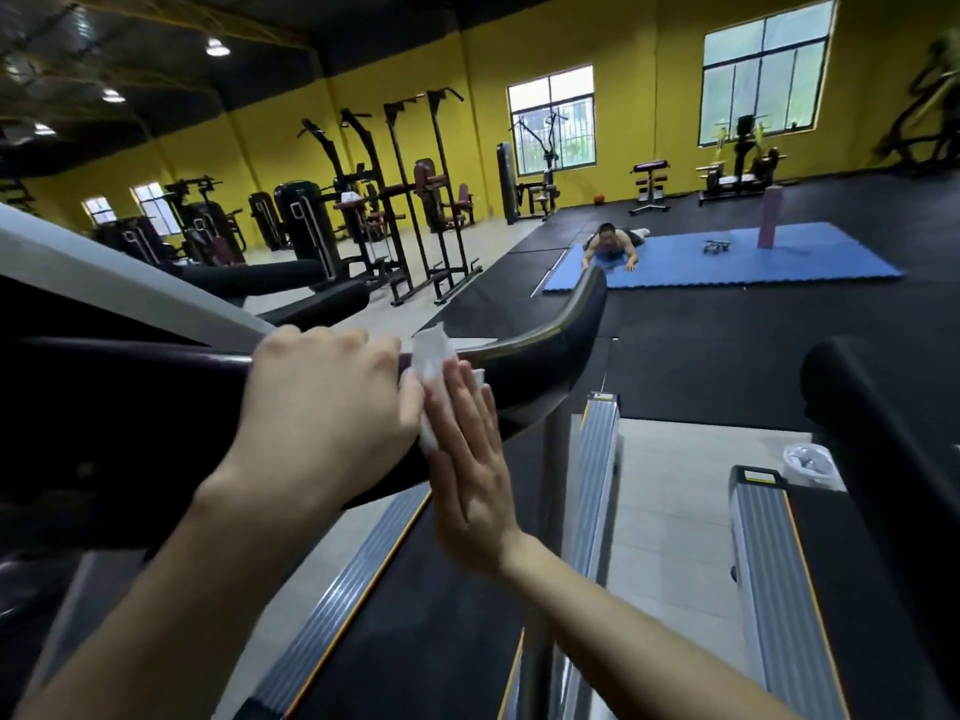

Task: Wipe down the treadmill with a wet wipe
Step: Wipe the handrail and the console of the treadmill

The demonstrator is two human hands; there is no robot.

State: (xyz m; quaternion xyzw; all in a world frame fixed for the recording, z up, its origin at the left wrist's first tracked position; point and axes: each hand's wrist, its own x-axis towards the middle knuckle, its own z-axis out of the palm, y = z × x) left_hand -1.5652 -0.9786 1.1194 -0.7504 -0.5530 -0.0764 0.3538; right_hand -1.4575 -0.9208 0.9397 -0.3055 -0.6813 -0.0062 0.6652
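From my remote seat, the one container I can find is a small bin (810, 464) at the right middle of the frame, on the pale floor between two machines. It is lined with a clear bag, and something pale lies inside, though the view is too blurred for me to say what.

My left hand (332, 402) is curled over the top of the black handrail (545, 356) of the treadmill (415, 615), gripping it at the centre of the frame. My right hand (467, 459) is flat, fingers straight and together, pressing the wet wipe (434, 387) against the side of that handrail, just beside the left hand's fingers. The white wipe is crumpled, with its top edge poking up above the rail.

Counting: one wipe, two hands, one bin. A second treadmill (769, 563) stands at the lower right, so two in all. In the upper half of the frame I count one blue mat (810, 257), one person (613, 241) lying face down on it, one pink roller (771, 218) upright on it, and one orange ball (599, 199) by the yellow wall. Two large windows (763, 70) show at upper right.
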